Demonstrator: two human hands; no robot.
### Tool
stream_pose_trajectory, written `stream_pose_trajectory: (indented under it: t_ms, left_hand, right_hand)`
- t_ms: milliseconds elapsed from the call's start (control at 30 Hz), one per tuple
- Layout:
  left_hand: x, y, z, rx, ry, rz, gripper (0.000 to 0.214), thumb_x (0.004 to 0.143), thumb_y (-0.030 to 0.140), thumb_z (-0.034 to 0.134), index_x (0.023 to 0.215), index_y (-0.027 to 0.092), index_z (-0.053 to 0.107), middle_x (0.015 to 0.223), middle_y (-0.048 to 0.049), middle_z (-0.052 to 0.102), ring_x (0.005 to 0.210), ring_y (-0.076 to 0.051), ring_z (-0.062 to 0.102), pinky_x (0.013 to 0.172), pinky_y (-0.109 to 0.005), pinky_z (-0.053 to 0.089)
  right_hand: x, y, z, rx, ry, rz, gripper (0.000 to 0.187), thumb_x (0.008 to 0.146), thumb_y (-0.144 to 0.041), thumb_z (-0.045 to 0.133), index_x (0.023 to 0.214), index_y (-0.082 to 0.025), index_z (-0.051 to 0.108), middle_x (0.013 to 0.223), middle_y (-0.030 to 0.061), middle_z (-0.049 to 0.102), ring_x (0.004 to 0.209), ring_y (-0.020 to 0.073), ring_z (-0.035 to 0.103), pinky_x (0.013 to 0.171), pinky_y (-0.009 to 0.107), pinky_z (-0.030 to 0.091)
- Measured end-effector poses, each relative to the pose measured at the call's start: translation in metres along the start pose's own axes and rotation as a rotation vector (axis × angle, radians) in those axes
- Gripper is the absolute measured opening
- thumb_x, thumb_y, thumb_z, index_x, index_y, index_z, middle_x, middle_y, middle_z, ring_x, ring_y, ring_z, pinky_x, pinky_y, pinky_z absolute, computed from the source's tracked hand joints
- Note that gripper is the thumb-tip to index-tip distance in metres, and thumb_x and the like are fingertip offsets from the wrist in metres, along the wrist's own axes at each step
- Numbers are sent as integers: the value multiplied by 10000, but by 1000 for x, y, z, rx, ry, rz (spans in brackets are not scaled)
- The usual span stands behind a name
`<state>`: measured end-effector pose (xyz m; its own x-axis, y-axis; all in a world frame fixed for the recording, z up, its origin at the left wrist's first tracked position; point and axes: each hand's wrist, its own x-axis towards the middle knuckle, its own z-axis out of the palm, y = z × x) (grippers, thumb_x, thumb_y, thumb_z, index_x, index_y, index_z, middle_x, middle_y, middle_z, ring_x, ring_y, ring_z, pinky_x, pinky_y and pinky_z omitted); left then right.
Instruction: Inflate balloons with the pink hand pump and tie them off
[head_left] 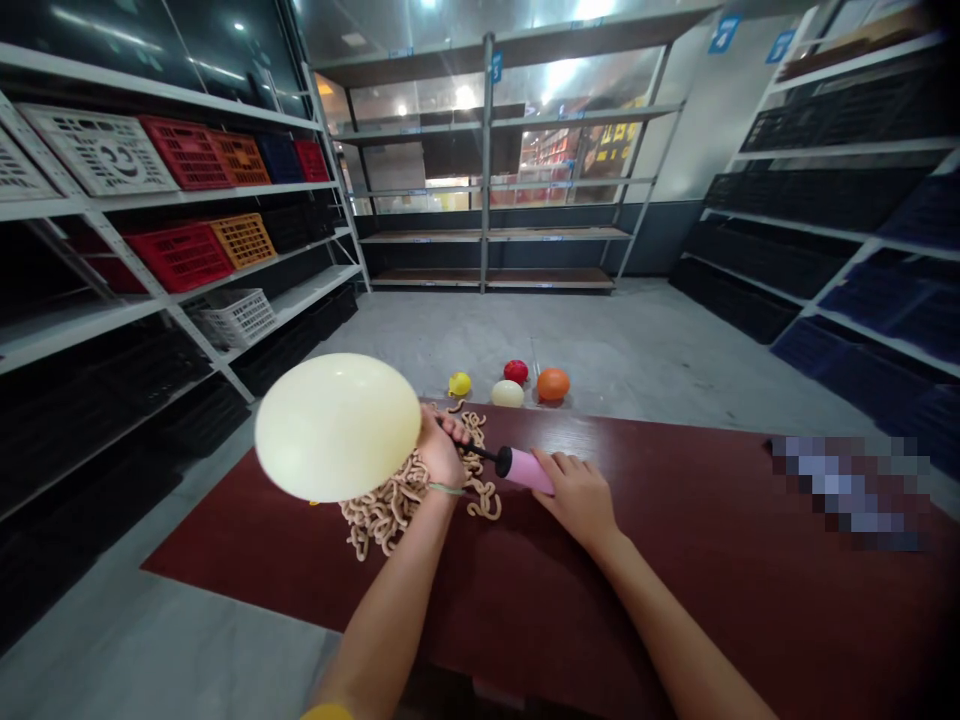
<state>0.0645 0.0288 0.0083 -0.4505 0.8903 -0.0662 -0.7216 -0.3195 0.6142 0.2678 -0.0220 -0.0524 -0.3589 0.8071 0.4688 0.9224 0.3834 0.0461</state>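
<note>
A large, pale yellow inflated balloon (337,428) sits at the fingers of my left hand (444,450), which is closed around its neck and the near end of a black rod. That rod belongs to a balloon pump (529,470) with a pink barrel and a black cap. My right hand (581,492) wraps around the pink barrel. The exact join between balloon and pump is hidden by my left fingers. Beneath the balloon and my left hand lies a heap of beige, curled, worm-like pieces (386,510) on the dark red table (600,600).
Beyond the table's far edge are a yellow balloon (460,384), a red one (515,371), a cream one (508,393) and an orange one (553,385). A blurred patch (847,490) covers something at the table's right. Shelving with crates (187,255) stands left; a metal rack (487,180) stands behind.
</note>
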Motion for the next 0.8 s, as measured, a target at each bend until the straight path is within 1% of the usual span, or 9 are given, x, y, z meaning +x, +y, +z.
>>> stream_pose_trajectory:
  t_ms: [100,200,267,400,467,500,567,700,800]
  left_hand:
    - [-17,-26,6,73,-97,-125,409,850,434,608,627,206,352,467,73,330,344,-72,348,360,-211,293]
    - [-22,-33,10,104,-132,-117,412,836,433,622,620,204,356,466,67,351,353,-77,366,363,-215,308]
    - [-15,-22,8,55,-111,-85,391,824,464,629,660,207,384,468,74,344,355,-79,359,367,-216,314]
    - [6,16,2,-30,-9,6,341,846,485,596,753,222,399,490,87,314,365,-74,337,375,-201,291]
    - [10,26,0,-18,37,48,347,846,477,596,751,225,378,491,90,295,360,-68,318,370,-193,262]
    - [9,26,0,-12,44,62,353,843,479,599,750,225,372,492,90,291,359,-66,312,368,-191,253]
    - [3,17,1,5,23,54,361,839,497,603,753,226,380,498,89,295,359,-65,309,366,-191,249]
    - [-13,-17,4,53,-47,-69,358,829,490,630,735,224,410,479,82,310,339,-78,319,351,-209,247]
    - [-14,-24,5,49,-62,-114,347,845,478,612,725,223,409,471,77,314,339,-88,329,353,-222,267]
  right_hand:
    - [-3,-12,0,28,23,38,500,825,-291,590,1315,-214,522,949,43,638,851,207,541,745,310,310]
    - [-2,-8,-2,23,29,34,476,824,-292,588,1292,-220,541,944,42,641,845,205,541,743,307,311]
    - [0,1,-3,-7,28,4,467,821,-300,602,1280,-231,557,951,46,643,858,210,539,754,314,306]
    - [4,17,-7,-66,60,16,452,818,-303,625,1265,-258,576,989,52,646,880,220,533,777,334,290]
    - [4,16,-7,-64,62,22,438,820,-309,626,1253,-254,583,977,52,648,869,219,534,773,334,289]
    - [3,13,-7,-52,55,16,432,822,-314,624,1247,-244,585,963,52,650,858,217,536,764,331,291]
    - [1,1,-6,-12,35,2,432,825,-321,616,1243,-221,581,941,50,652,836,208,544,745,319,299]
    - [-1,-22,-4,62,17,33,449,819,-308,608,1252,-202,555,924,31,649,834,194,560,731,301,310]
    - [1,-19,-4,40,9,26,452,816,-302,619,1255,-217,554,917,24,644,841,197,559,741,307,306]
